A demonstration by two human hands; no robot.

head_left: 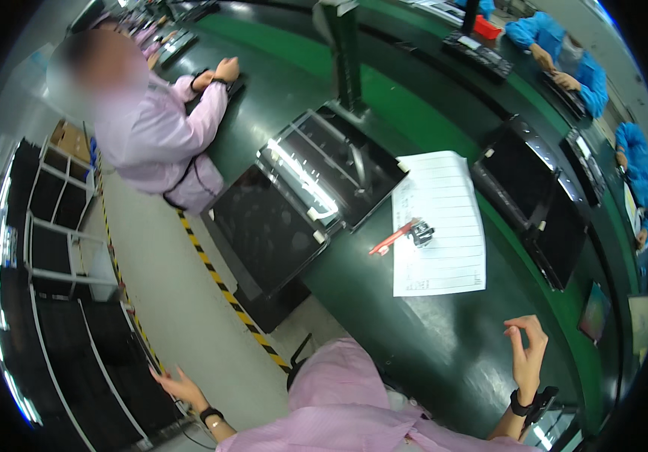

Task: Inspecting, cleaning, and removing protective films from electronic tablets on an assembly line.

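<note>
My left hand is held out at the lower left, away from the bench, with its fingers spread and nothing in it. Over the right part of the green bench, my right hand is raised, its fingers loosely bent, the thumb apart and no object between them. Each wrist has a black band. A white lined paper sheet lies on the bench beyond my right hand. On the sheet rest a red pen-like stick and a small black-and-silver object whose kind I cannot make out.
Dark glossy panels lie left of the sheet, more panels to its right. A green post rises behind. A co-worker in pink stands at left; others in blue work opposite. Racks stand beyond the striped floor tape.
</note>
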